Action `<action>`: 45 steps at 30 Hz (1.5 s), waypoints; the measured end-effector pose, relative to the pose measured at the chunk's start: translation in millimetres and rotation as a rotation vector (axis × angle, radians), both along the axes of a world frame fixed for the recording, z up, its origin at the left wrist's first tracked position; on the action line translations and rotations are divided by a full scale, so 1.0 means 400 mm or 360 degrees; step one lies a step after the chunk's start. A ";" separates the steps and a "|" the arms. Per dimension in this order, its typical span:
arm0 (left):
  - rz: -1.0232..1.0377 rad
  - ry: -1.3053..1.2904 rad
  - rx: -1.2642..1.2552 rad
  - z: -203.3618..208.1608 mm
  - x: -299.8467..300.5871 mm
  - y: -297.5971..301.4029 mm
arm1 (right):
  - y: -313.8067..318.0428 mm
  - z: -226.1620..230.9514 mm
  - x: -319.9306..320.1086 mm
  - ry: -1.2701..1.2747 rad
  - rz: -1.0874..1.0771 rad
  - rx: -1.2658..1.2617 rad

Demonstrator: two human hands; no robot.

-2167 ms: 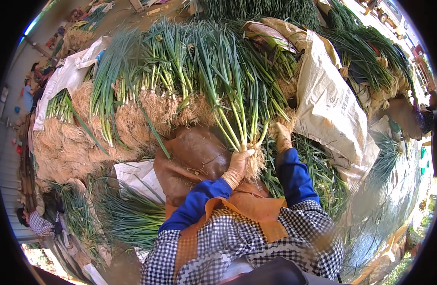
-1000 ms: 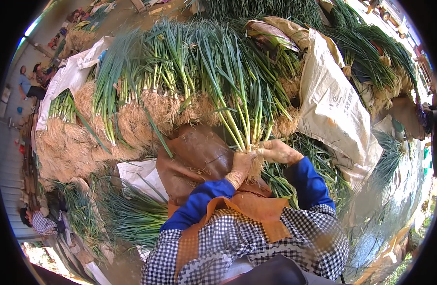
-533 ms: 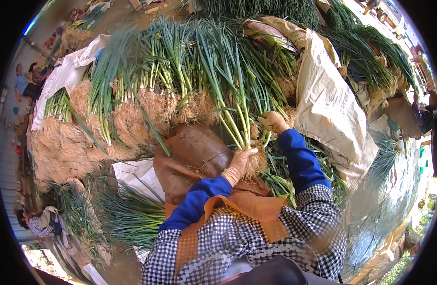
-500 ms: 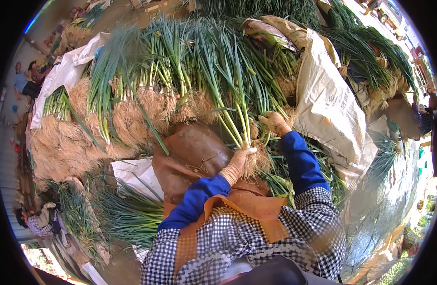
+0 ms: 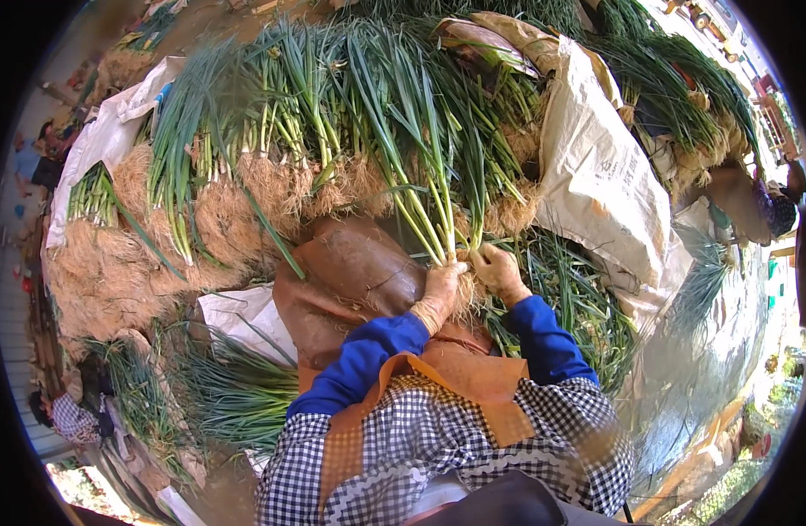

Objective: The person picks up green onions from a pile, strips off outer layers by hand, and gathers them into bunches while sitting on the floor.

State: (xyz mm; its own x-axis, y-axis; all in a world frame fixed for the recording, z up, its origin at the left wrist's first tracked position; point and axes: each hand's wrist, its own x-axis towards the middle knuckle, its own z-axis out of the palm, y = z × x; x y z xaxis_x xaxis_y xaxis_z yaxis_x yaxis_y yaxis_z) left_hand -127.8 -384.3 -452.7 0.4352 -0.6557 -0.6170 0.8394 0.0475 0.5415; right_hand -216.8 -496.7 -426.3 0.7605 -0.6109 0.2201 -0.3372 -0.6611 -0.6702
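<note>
My left hand [image 5: 440,289] grips a bunch of green onions [image 5: 429,188] near its white stems, the pale roots hanging below my fist. My right hand [image 5: 497,270] is closed on the same bunch from the right side, fingers at the root end. The long green leaves stand up and away from me. Both hands sit just above a brown apron [image 5: 359,272] that covers my lap. Blue sleeves and a checked shirt cover my arms.
A big heap of green onions with matted roots [image 5: 245,175] lies ahead and to the left. A tan sack [image 5: 596,175] lies at the right, more onions [image 5: 578,307] beneath it. White sheeting [image 5: 236,311] and loose leaves lie at lower left. Other people sit at the rims.
My right hand reached out to the pile on the right, then came back to the bunch and now closes on it beside my left hand. The left hand held the bunch throughout.
</note>
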 end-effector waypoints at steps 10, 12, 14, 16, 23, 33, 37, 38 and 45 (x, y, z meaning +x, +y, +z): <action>-0.0006 -0.0331 0.0074 0.000 -0.009 0.002 | -0.170 0.141 0.240 0.1540 -0.0067 -0.0239; 0.0062 -0.0501 -0.0069 -0.006 -0.022 -0.026 | -0.205 0.081 0.263 0.1696 0.0054 -0.0365; 0.0047 -0.0556 0.0010 -0.016 -0.017 -0.030 | -0.214 0.053 0.265 0.1751 0.0112 -0.0472; -0.0017 -0.0613 0.0207 -0.012 -0.007 -0.012 | -0.187 0.051 0.256 0.1780 0.0203 -0.0533; 0.0062 -0.0481 0.0148 0.058 -0.026 -0.012 | -0.191 0.013 0.111 0.0737 -0.0581 -0.0397; 0.0098 -0.0419 0.0184 0.064 -0.019 -0.016 | -0.122 -0.012 0.062 0.0369 -0.0708 -0.0218; 0.0268 -0.0577 0.0099 -0.019 -0.009 -0.023 | 0.019 0.047 0.065 -0.0151 -0.0279 0.1555; 0.0238 -0.0495 0.0119 -0.027 -0.003 -0.019 | 0.028 0.078 0.037 -0.0263 -0.0232 0.1646; 0.0344 -0.0430 0.0097 0.034 0.000 -0.012 | -0.051 0.080 -0.386 0.0797 0.0248 0.1858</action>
